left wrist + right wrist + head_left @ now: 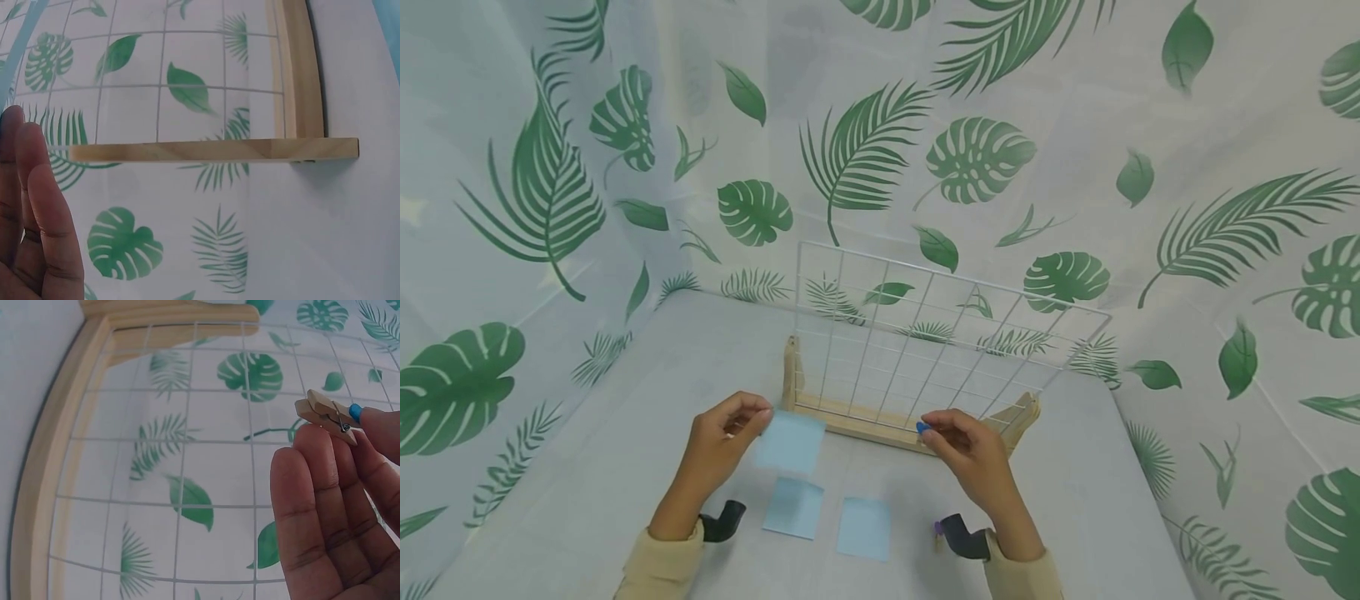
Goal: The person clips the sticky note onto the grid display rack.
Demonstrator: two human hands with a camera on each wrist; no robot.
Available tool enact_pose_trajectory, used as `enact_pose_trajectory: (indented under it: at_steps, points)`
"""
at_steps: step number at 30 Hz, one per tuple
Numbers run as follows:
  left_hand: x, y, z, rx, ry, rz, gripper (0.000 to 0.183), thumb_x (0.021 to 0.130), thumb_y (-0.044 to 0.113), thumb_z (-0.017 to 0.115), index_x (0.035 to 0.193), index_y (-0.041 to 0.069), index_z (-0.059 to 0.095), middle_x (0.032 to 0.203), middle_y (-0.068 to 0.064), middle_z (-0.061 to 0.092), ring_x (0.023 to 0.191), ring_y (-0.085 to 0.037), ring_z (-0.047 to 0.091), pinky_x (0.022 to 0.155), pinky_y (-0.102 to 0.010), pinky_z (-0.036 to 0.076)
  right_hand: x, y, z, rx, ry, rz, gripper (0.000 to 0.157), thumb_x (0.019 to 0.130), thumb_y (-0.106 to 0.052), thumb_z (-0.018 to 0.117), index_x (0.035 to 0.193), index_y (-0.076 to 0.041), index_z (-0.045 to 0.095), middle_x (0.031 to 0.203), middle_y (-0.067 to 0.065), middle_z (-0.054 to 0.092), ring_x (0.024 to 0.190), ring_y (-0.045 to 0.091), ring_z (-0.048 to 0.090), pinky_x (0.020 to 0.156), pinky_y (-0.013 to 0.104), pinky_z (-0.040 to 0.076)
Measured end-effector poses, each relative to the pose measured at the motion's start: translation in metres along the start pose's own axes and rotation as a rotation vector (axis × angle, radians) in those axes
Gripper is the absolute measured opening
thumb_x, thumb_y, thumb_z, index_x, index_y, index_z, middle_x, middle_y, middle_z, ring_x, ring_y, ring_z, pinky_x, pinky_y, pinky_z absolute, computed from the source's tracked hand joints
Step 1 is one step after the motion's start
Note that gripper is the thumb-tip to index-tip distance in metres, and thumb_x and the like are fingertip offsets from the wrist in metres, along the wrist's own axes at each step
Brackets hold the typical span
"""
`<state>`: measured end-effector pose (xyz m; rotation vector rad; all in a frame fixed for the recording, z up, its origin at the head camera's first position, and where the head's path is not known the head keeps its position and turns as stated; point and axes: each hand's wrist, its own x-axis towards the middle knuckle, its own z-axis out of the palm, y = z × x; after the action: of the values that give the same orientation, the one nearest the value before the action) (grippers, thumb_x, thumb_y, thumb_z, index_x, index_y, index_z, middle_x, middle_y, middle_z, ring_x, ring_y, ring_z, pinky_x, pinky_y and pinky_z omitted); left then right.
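My left hand (pixel 726 437) pinches a light blue paper note (pixel 793 442) by its upper left corner, in front of the rack's left end. In the left wrist view, only a strip of the note (pixel 17 47) shows beside the fingers. My right hand (pixel 973 454) pinches a small wooden clothespin (pixel 325 415) with a blue knob (pixel 355 412) between thumb and fingers. The clothespin's jaws look closed, with nothing between them. Behind both hands stands a white wire grid (pixel 917 342), leaning back in a wooden stand (pixel 857 427).
Two more light blue notes, a left one (pixel 794 508) and a right one (pixel 863 528), lie on the white table (pixel 602 467). A small clothespin with a purple top (pixel 937 533) sits near the right wrist camera (pixel 964 537). A leaf-print curtain (pixel 865 50) surrounds the table.
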<state>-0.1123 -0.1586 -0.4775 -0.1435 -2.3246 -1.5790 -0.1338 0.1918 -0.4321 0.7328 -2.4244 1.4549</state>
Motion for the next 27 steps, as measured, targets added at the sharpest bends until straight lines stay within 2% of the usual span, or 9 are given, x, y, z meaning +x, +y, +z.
enact_pose_trajectory:
  at_steps: [8, 13, 23, 27]
  points:
    - [0.001, 0.001, 0.004, -0.012, -0.016, 0.007, 0.005, 0.103, 0.010, 0.074, 0.106, 0.006, 0.076, 0.093, 0.001, 0.075, 0.082, -0.006, 0.065, 0.076, -0.023, 0.056, 0.008, -0.001, 0.001, 0.034, -0.030, -0.012, 0.012, 0.097, 0.008, 0.073, 0.109, 0.006, 0.076, 0.099, 0.014, 0.078, 0.090, 0.005, 0.074, 0.081, 0.018, 0.062]
    - [0.003, -0.001, 0.005, -0.011, -0.015, 0.035, 0.004, 0.102, 0.008, 0.075, 0.106, 0.006, 0.076, 0.093, 0.001, 0.076, 0.083, -0.006, 0.066, 0.076, -0.024, 0.057, 0.012, -0.004, 0.002, 0.041, -0.040, 0.006, 0.013, 0.098, 0.006, 0.074, 0.111, 0.006, 0.076, 0.101, 0.014, 0.078, 0.090, 0.006, 0.074, 0.083, 0.019, 0.062]
    - [0.007, 0.004, 0.004, -0.026, -0.013, 0.039, 0.012, 0.104, 0.014, 0.074, 0.103, 0.002, 0.075, 0.090, 0.002, 0.075, 0.081, -0.007, 0.066, 0.076, -0.024, 0.057, 0.017, -0.007, 0.006, 0.069, -0.050, 0.004, 0.014, 0.098, 0.007, 0.072, 0.112, 0.006, 0.075, 0.101, 0.016, 0.077, 0.090, 0.008, 0.074, 0.082, 0.020, 0.062]
    - [0.010, 0.008, 0.003, -0.038, -0.012, 0.039, 0.010, 0.104, 0.014, 0.074, 0.104, 0.004, 0.076, 0.092, 0.002, 0.076, 0.082, -0.007, 0.067, 0.077, -0.025, 0.057, 0.019, -0.010, 0.007, 0.061, -0.047, -0.006, 0.014, 0.098, 0.008, 0.073, 0.111, 0.006, 0.076, 0.102, 0.017, 0.077, 0.089, 0.008, 0.074, 0.082, 0.020, 0.062]
